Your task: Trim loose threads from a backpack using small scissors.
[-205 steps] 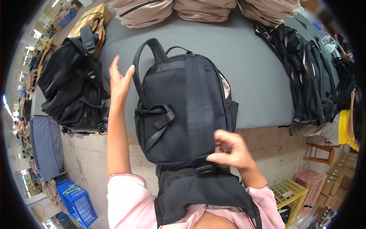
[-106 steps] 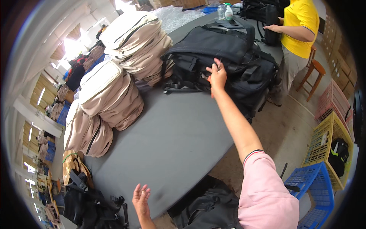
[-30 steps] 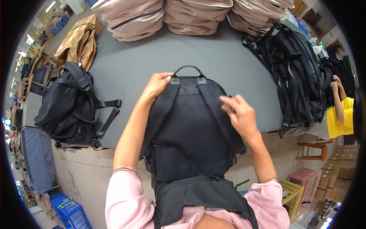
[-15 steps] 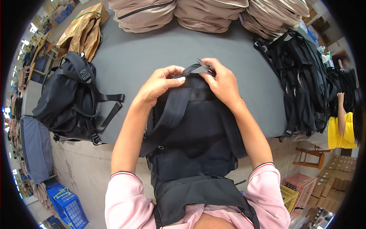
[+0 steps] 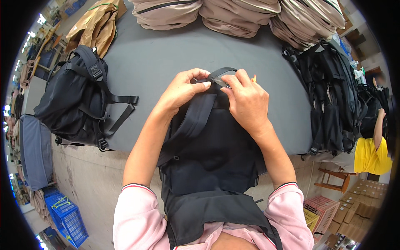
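Observation:
A black backpack (image 5: 216, 154) lies in front of me, its upper end on the grey table and its lower end against my apron. With thumb and fingers, my left hand (image 5: 181, 91) pinches the backpack's top edge at the base of the handle strap (image 5: 226, 69). Small metal thread snips (image 5: 218, 81) are in my closed right hand (image 5: 249, 100), blades pointing left at the strap beside my left fingertips. A yellow-orange bit (image 5: 254, 78) shows by the right knuckles. Whether the blades touch the fabric is hard to see.
Another black backpack (image 5: 75, 102) with loose straps sits at the table's left. Stacked beige bags (image 5: 237, 16) line the far edge, and black backpacks (image 5: 329, 96) pile up on the right. Brown paper (image 5: 93, 27) lies far left. A person in yellow (image 5: 371, 154) stands beyond the right pile.
The snips have turned from pointing up and away to pointing left, lower, at the strap's base. My right hand has rolled over and shifted slightly right and down. The view has shifted slightly.

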A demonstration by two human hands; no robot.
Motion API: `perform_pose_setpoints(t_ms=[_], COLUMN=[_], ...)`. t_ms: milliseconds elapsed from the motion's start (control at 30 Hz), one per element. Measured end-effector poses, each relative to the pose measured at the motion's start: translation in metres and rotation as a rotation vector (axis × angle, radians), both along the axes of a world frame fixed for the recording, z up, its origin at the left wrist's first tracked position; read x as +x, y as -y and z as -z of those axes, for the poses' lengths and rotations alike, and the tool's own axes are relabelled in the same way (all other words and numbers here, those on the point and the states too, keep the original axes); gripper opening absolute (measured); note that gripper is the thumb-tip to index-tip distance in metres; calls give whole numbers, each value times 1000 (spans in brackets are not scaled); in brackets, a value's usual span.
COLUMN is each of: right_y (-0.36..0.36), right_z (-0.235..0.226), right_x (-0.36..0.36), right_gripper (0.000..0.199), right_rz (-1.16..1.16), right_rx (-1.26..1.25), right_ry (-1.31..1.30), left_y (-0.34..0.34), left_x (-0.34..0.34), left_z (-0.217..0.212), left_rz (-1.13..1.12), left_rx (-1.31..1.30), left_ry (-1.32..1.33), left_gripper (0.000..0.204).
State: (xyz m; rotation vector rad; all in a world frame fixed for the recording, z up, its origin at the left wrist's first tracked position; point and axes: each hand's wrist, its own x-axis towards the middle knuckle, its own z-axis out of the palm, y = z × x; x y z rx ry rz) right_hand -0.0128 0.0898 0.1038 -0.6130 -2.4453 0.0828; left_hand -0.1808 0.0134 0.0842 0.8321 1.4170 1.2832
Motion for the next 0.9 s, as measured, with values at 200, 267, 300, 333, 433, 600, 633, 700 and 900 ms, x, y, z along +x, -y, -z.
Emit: perform_pose_setpoints(t_ms=[200, 267, 300, 333, 433, 600, 633, 700, 900], right_y=[3, 1, -2, -3, -6, -41, -51, -58, -51], right_z=[-2, 1, 2, 3, -3, 1, 7, 10, 9], right_x=[3, 2, 1, 1, 9, 0, -2, -5, -4], right_gripper=[18, 19, 20, 20, 23, 22, 21, 17, 13], right_rz=[27, 23, 3, -17, 46, 33, -2, -53, -120], right_rx=[48, 26, 20, 13, -82, -385, -485, -538, -484], right_ry=[-71, -96, -66, -37, -98, -170, -168, -174, -160], left_y=[4, 4, 3, 3, 4, 4, 4, 1, -9], left_x=[0, 1, 2, 2, 5, 8, 15, 23, 36], left_z=[0, 2, 1, 0, -4, -3, -9, -5, 21], left_rz=[-33, -47, -43, -45, -44, -48, -92, -198, -311], left_rx=[8, 59, 65, 54, 44, 72, 40, 31, 243], left_ry=[-15, -46, -46, -59, -67, -315, -551, -860, -1428], left_gripper=[22, 22, 22, 22, 22, 26, 27, 27, 24])
